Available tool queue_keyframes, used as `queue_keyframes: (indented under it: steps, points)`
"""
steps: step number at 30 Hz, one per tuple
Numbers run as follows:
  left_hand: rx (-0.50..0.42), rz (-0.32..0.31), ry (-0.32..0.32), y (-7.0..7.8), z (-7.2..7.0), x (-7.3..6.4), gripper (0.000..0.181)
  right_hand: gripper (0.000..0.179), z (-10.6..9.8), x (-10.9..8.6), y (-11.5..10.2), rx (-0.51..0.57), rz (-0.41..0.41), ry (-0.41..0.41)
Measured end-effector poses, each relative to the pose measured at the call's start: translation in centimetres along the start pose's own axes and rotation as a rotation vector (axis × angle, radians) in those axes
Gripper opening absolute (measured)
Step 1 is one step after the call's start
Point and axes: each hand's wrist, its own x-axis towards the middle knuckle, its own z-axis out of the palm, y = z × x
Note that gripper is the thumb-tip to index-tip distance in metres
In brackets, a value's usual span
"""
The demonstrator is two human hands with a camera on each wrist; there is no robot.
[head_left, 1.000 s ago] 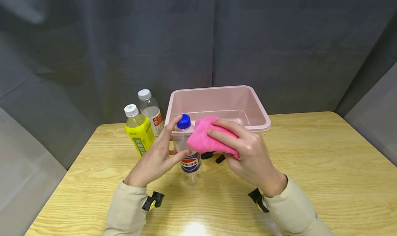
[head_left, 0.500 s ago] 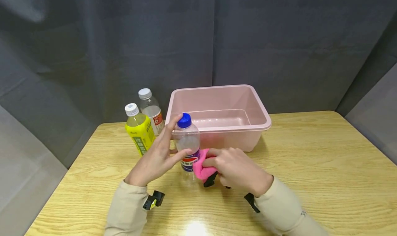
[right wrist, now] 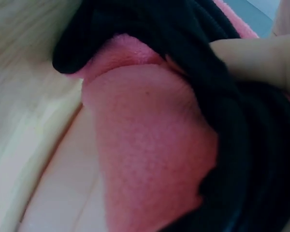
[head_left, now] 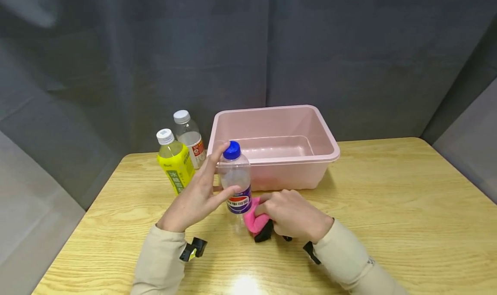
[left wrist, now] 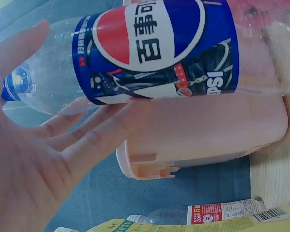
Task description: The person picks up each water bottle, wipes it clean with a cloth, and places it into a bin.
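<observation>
A clear plastic Pepsi bottle (head_left: 237,176) with a blue cap stands upright in front of the pink tub. My left hand (head_left: 194,198) holds it from the left, one finger up by the cap and the thumb across near the label; other fingers pass behind it in the left wrist view. My right hand (head_left: 293,215) grips a bunched pink cloth (head_left: 254,217) low against the right side of the bottle. Black edging (right wrist: 237,140) on the cloth fills much of the right wrist view, and the cloth's pink face is folded between the fingers.
Behind the bottle sits a pink plastic tub (head_left: 287,174) with nothing visible in it. On the left stand a yellow-labelled bottle (head_left: 176,165) and a clear bottle (head_left: 191,142), both white-capped. A dark curtain (head_left: 349,62) rises behind the wooden table (head_left: 388,208).
My right hand has moved the cloth down from the bottle's upper part to its lower side near the table. The left hand and bottle have stayed almost still.
</observation>
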Motion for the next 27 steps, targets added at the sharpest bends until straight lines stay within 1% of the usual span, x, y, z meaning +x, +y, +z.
queue_keyframes:
  steps: [3,5,8,11,13,16,18,21,25,27]
  points:
    - [-0.002,-0.013,-0.005,0.0,0.0,0.0,0.094,0.04,-0.9,-0.2,0.0,-0.007,0.012,0.064]
    - [0.0,-0.017,-0.009,0.0,0.0,0.0,0.095,0.042,-1.6,-0.3,0.0,-0.01,0.01,0.141]
    - [0.006,-0.019,-0.011,0.0,-0.1,0.0,0.096,0.049,-2.8,-0.4,-0.1,-0.017,-0.012,0.292]
    - [0.01,-0.016,-0.007,0.0,-0.2,0.0,0.095,0.057,-3.8,-0.4,-0.3,-0.005,-0.032,0.466]
    - [0.007,-0.018,-0.004,-0.1,-0.1,0.0,0.095,0.056,-4.1,-0.4,-0.4,0.001,-0.037,0.582]
    - [0.007,-0.02,-0.001,-0.1,-0.1,-0.1,0.094,0.048,-4.3,-0.3,-0.5,0.028,-0.045,0.74]
    - [0.009,-0.022,-0.003,-0.1,-0.1,-0.2,0.095,0.043,-4.3,-0.2,-0.5,0.054,-0.041,0.812]
    - [0.009,-0.015,-0.002,-0.1,-0.1,-0.2,0.095,0.036,-4.4,-0.1,-0.5,0.092,-0.031,0.868]
    - [0.008,-0.002,0.004,-0.1,-0.2,-0.1,0.094,0.032,-4.4,0.0,-0.5,0.097,-0.02,0.862]
    - [0.009,-0.001,0.003,-0.2,-0.2,-0.1,0.094,0.033,-4.4,0.0,-0.6,0.088,-0.025,0.858]
